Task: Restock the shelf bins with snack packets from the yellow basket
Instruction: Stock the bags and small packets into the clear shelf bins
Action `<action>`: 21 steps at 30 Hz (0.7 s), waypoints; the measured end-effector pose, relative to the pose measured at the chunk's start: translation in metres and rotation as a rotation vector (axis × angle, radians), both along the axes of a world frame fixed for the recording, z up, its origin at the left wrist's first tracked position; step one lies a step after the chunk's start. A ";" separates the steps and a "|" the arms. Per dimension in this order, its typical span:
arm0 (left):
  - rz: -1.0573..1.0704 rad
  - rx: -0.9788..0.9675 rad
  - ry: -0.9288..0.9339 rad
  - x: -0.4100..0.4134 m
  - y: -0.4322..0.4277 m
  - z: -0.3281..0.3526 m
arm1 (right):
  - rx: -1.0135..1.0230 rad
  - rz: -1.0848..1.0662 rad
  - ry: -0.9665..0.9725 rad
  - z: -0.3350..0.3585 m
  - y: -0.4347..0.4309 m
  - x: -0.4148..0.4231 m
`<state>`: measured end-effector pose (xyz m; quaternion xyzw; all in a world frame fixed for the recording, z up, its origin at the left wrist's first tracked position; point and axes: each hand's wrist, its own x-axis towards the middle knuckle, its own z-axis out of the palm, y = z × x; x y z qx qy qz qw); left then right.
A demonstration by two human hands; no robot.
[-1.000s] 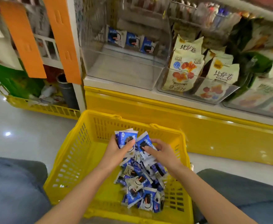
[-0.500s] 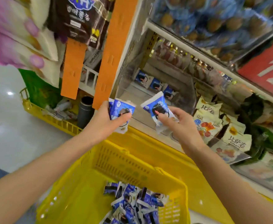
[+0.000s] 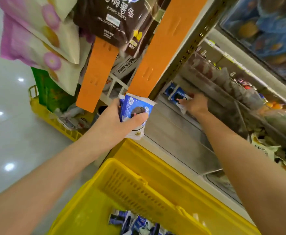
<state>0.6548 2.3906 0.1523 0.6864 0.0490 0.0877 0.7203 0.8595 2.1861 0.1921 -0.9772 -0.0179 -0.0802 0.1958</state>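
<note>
Head view | I saw the left hand [image 3: 120, 119] clenched round blue packets [image 3: 135, 109] just outside the clear bin [image 3: 181, 138] | right hand [image 3: 195, 104] deep inside that bin, pinching one packet [image 3: 181, 98] near its back (blurred, beside a standing packet [image 3: 170, 91]) | spare packets [image 3: 139, 224] lay in the yellow basket [image 3: 139, 192] below.

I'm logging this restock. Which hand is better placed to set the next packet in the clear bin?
Right. The right hand is deep inside the clear bin, its packet beside a stocked packet at the back; the left hand grips its packets outside the bin's front.
</note>
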 end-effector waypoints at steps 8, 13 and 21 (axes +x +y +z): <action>-0.045 -0.010 0.002 0.012 0.002 -0.005 | -0.011 0.098 0.081 -0.016 0.009 0.044; -0.044 -0.011 0.013 0.016 -0.001 -0.007 | -0.267 0.126 0.014 -0.015 0.010 0.047; -0.079 -0.105 0.058 0.017 -0.007 -0.002 | -0.369 0.140 -0.056 -0.001 0.009 0.031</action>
